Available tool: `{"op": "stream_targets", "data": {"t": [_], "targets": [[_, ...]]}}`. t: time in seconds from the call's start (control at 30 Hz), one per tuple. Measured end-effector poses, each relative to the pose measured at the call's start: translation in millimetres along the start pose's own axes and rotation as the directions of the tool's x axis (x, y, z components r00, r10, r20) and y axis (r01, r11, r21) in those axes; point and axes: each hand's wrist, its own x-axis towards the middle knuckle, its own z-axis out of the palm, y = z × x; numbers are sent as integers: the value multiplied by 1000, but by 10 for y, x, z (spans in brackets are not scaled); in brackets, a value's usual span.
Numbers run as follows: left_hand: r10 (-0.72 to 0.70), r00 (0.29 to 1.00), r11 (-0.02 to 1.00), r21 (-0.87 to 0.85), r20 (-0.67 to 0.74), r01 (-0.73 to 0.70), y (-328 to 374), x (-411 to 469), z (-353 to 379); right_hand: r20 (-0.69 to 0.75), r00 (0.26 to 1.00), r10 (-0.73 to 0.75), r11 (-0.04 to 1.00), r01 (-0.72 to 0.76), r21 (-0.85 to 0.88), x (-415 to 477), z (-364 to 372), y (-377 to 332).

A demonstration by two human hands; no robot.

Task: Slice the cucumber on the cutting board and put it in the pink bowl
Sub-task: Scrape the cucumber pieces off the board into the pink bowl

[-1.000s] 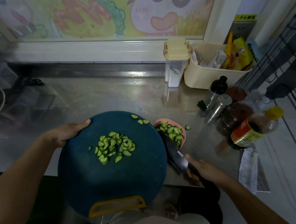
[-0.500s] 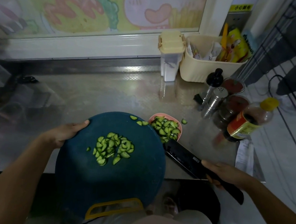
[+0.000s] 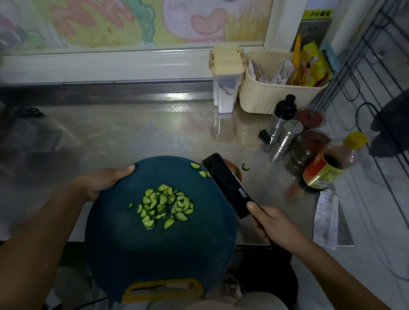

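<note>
A round dark teal cutting board (image 3: 159, 245) with a yellow handle juts out past the counter's near edge. My left hand (image 3: 101, 181) grips its left rim. A heap of cucumber slices (image 3: 164, 206) lies at the board's middle, and two more slices (image 3: 198, 169) sit near its far rim. My right hand (image 3: 273, 224) holds a black cleaver (image 3: 228, 183) by the handle, its blade flat over the board's right rim. The blade hides most of the pink bowl (image 3: 235, 169); only a bit of its rim shows.
One stray slice (image 3: 246, 167) lies on the steel counter (image 3: 138, 133) right of the bowl. At the right stand a soy sauce bottle (image 3: 330, 164), a metal shaker (image 3: 284, 140), jars, a cream basket (image 3: 277, 92) and a seasoning box (image 3: 225, 79). A paper slip (image 3: 326, 219) lies near the edge.
The cleaver left the bowl, swung out to the right, then came back up over the bowl, now covering it. My left hand and the board have stayed put.
</note>
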Motion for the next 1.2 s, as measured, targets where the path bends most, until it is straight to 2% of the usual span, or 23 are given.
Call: {"op": "stream_targets", "data": {"t": [0.17, 0.4, 0.6, 0.7, 0.83, 0.93, 1.1, 1.2], "targets": [[-16, 999, 999, 32, 37, 14, 81, 12, 74, 87, 996, 17, 999, -22, 48, 130, 337, -61], [-30, 998, 999, 13, 60, 30, 49, -7, 66, -91, 994, 66, 998, -66, -1, 118, 464, 78], [-21, 1000, 999, 24, -19, 21, -33, -43, -23, -73, 986, 149, 989, -147, 27, 150, 324, 159], [-19, 999, 1000, -24, -35, 18, -46, -74, -115, -55, 987, 151, 988, -150, 30, 167, 258, 164], [-15, 996, 996, -91, -83, 7, 7, -107, -221, -73, 990, 118, 986, -108, 126, 119, 182, 54], [6, 996, 993, -120, -87, -16, 86, -112, -220, -94, 995, 24, 997, -17, 77, 91, 217, -85], [49, 994, 993, -105, -98, -60, 255, -54, -150, 142, 981, -130, 986, 143, -82, 50, 477, -425], [52, 993, 993, -101, -109, -63, 315, 0, -115, 225, 957, -184, 953, 230, -195, 66, 667, -534]]}}
